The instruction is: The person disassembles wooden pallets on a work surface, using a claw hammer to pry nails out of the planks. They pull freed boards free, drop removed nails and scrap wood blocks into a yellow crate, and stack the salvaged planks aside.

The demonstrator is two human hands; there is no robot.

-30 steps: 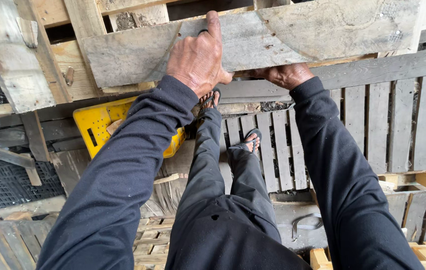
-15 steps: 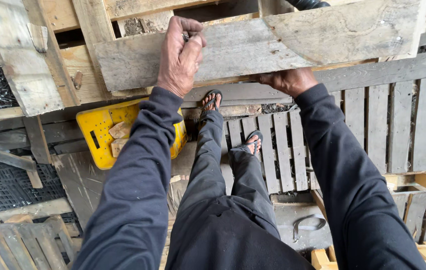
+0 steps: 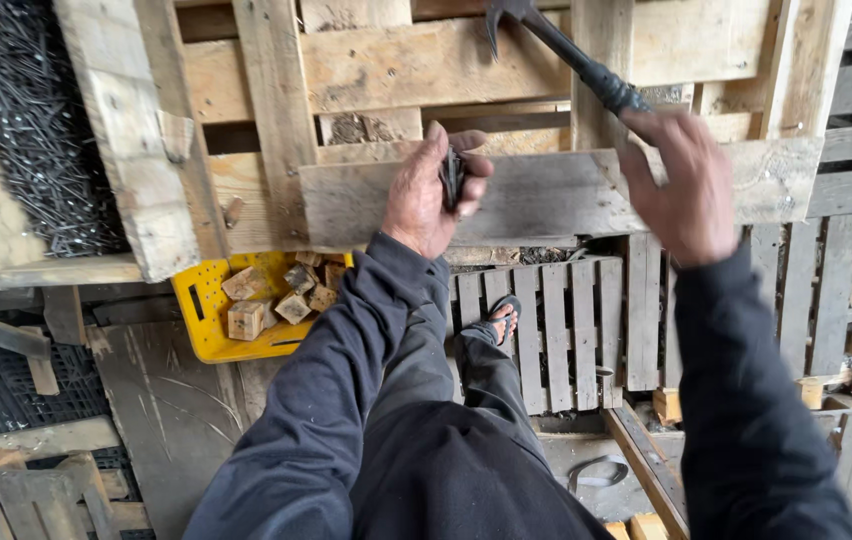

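So the person's right hand (image 3: 691,190) has its fingers wrapped tight around the grip end of a black hammer (image 3: 571,55), and the long axis of that hammer runs on a diagonal: handle low and to the right at the hand, head up and to the left near the top edge of the view, with the claw curling down toward the pallet. The hammer sits above the grey weathered plank (image 3: 546,195) that runs crosswise across the wooden pallet (image 3: 276,110), and the head hangs over the pallet's upper boards, not clearly touching them. The left hand (image 3: 431,190) rests on that same plank, left of the hammer hand, fingers curled shut around a small dark object (image 3: 453,178) pinched against the wood; it's too small to tell what it is. Below the plank, to the left, there's a yellow plastic crate (image 3: 201,310) with a handful of wooden blocks (image 3: 276,300) in it. Straight under the plank you can see the person's sandalled foot (image 3: 503,320) standing on a slatted pallet on the ground. Off to the far left of the plank, a tray-like wooden box is packed with a heap of dark nails (image 3: 16,120).
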